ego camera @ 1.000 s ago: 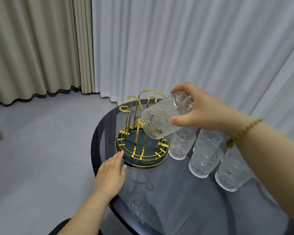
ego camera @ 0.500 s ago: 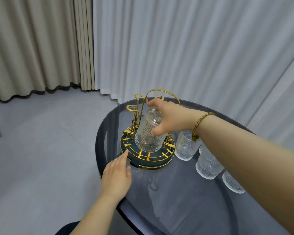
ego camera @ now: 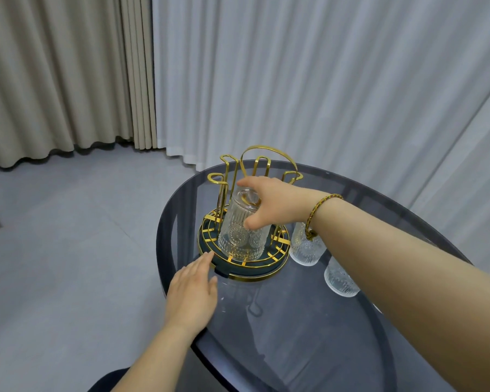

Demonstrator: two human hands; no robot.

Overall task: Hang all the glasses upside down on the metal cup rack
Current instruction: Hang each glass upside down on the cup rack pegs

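Your right hand point(ego camera: 275, 203) has its grip clenched on the base end of an upturned glass point(ego camera: 242, 226), mouth down over the gold rack point(ego camera: 248, 261). Rack posts rise just behind the grip. Your left hand point(ego camera: 193, 292) lies flat and released on the tabletop point(ego camera: 294, 321), fingertips at the rack's rim. Two more glasses point(ego camera: 306, 250) stand right of the grip.

Ribbed glass point(ego camera: 242, 230) inverted on gold rack point(ego camera: 249, 267) (others upright).
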